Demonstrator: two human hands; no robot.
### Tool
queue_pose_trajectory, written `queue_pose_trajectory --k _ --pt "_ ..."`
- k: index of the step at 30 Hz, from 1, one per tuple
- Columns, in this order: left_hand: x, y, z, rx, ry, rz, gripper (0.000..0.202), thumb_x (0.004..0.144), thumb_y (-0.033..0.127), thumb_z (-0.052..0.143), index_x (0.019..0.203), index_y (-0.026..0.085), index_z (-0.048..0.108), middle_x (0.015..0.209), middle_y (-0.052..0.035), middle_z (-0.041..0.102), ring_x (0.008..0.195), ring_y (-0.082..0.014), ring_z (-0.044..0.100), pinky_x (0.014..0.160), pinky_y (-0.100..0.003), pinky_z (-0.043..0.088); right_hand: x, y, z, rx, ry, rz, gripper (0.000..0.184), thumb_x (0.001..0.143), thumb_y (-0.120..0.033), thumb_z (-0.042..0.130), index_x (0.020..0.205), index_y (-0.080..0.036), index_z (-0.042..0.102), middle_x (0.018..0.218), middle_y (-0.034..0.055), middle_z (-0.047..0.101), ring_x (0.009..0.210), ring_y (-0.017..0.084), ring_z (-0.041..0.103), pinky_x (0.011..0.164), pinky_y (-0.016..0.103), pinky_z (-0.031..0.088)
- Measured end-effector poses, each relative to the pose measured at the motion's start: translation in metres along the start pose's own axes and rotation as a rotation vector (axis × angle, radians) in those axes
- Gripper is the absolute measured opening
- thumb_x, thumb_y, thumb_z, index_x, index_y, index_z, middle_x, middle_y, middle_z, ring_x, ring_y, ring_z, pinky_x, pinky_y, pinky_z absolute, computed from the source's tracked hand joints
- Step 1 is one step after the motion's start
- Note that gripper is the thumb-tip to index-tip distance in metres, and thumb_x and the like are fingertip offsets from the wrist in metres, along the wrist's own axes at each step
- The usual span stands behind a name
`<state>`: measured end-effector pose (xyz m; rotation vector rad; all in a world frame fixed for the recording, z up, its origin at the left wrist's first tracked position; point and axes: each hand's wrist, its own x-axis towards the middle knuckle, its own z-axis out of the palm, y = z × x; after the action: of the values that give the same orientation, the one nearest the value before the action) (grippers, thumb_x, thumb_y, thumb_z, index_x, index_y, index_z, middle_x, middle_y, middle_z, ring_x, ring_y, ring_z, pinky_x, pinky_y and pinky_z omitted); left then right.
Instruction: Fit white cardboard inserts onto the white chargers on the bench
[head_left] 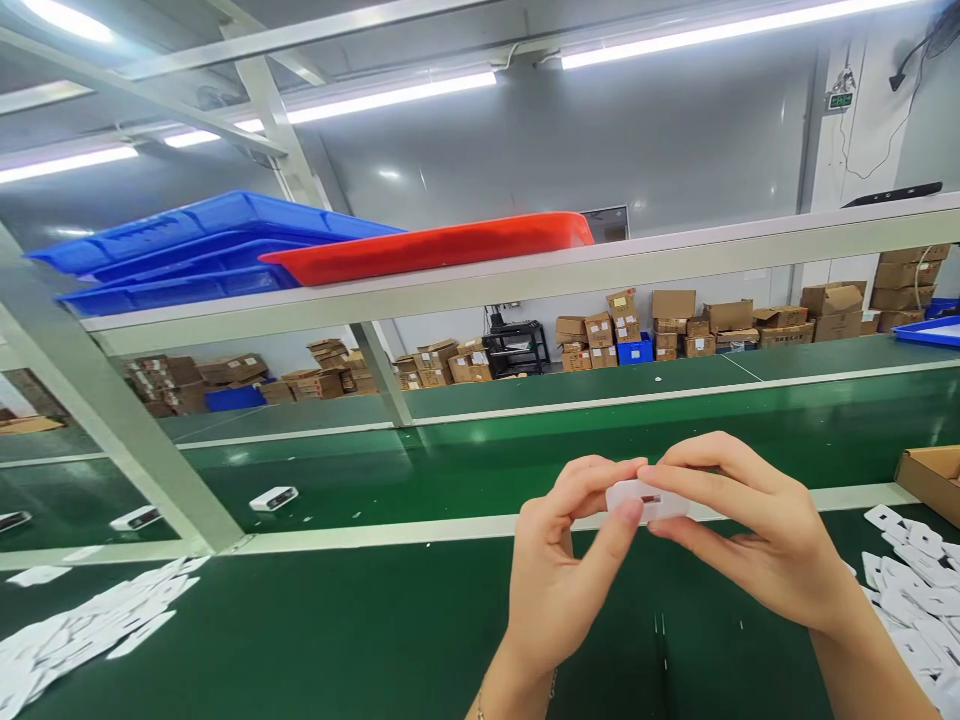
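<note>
My left hand [562, 570] and my right hand [750, 530] meet above the green bench [337, 640], both pinching a small white plastic part [646, 498] with a dark slot in its face. Fingers of both hands are closed round its ends. The part is held in the air, just in front of the conveyor's white edge strip [375, 532].
A green conveyor belt [450, 470] carries white parts [274, 497] at the left. Piles of flat white pieces lie at the left [82, 630] and right [915, 580]. A cardboard box [934, 475] stands at the right. Blue trays [195, 245] and a red tray [435, 245] sit on the overhead shelf.
</note>
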<state>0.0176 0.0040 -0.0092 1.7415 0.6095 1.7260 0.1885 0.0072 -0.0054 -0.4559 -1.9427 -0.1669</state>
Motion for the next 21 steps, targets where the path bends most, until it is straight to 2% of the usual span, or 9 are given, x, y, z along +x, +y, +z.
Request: queue_pose_trajectory --k 4,8,12,15,18,21 --pt "0.0 0.003 0.001 0.025 -0.042 -0.028 0.022 0.081 0.019 0.066 0.099 0.028 0.075 0.091 -0.002 0.075 0.081 -0.0152 0.066 0.071 -0.02 0.052 -0.001 0.0 -0.002 -0.007 0.006 0.009 0.037 0.089 -0.014 0.06 0.124 -0.026 0.058 0.101 0.0066 0.061 0.093 0.017 0.06 0.074 0.028 0.054" --pt "0.0 0.003 -0.001 0.02 -0.038 -0.049 0.022 0.082 0.02 0.066 0.101 0.025 0.075 0.086 -0.003 0.076 0.078 -0.016 0.066 0.071 -0.021 0.052 -0.001 0.001 -0.002 -0.01 0.007 0.004 0.038 0.09 -0.014 0.059 0.126 -0.026 0.056 0.102 0.0068 0.062 0.092 0.017 0.06 0.073 0.029 0.054" --pt "0.001 0.003 -0.001 -0.013 -0.034 -0.111 0.021 0.082 0.022 0.064 0.1 0.025 0.075 0.09 -0.0028 0.076 0.077 -0.0168 0.069 0.073 -0.023 0.053 0.0 0.003 0.001 0.018 0.014 0.01 0.038 0.09 -0.016 0.059 0.126 -0.026 0.056 0.102 0.0068 0.064 0.09 0.017 0.061 0.073 0.03 0.055" --pt "0.001 0.005 0.0 -0.001 -0.045 -0.142 0.022 0.082 0.024 0.065 0.101 0.024 0.074 0.087 -0.0035 0.077 0.075 -0.0182 0.069 0.074 -0.025 0.054 0.002 0.002 0.004 0.05 0.03 0.031 0.033 0.089 -0.018 0.061 0.121 -0.024 0.057 0.1 0.0059 0.066 0.089 0.017 0.061 0.074 0.03 0.054" --pt "0.0 0.007 0.002 0.023 -0.018 -0.17 0.024 0.08 0.027 0.066 0.102 0.021 0.074 0.081 -0.0039 0.076 0.071 -0.0191 0.069 0.073 -0.027 0.054 0.004 -0.001 0.01 0.079 0.079 0.117 0.02 0.088 -0.022 0.062 0.108 -0.023 0.06 0.093 0.0036 0.067 0.081 0.016 0.061 0.069 0.028 0.052" --pt "-0.001 0.008 0.005 0.047 0.011 -0.199 0.023 0.079 0.027 0.067 0.1 0.02 0.075 0.076 -0.0033 0.076 0.068 -0.0182 0.069 0.07 -0.026 0.053 0.004 0.002 0.015 0.094 0.212 0.271 0.011 0.091 -0.022 0.055 0.102 -0.022 0.058 0.08 0.0011 0.064 0.07 0.014 0.06 0.062 0.026 0.05"
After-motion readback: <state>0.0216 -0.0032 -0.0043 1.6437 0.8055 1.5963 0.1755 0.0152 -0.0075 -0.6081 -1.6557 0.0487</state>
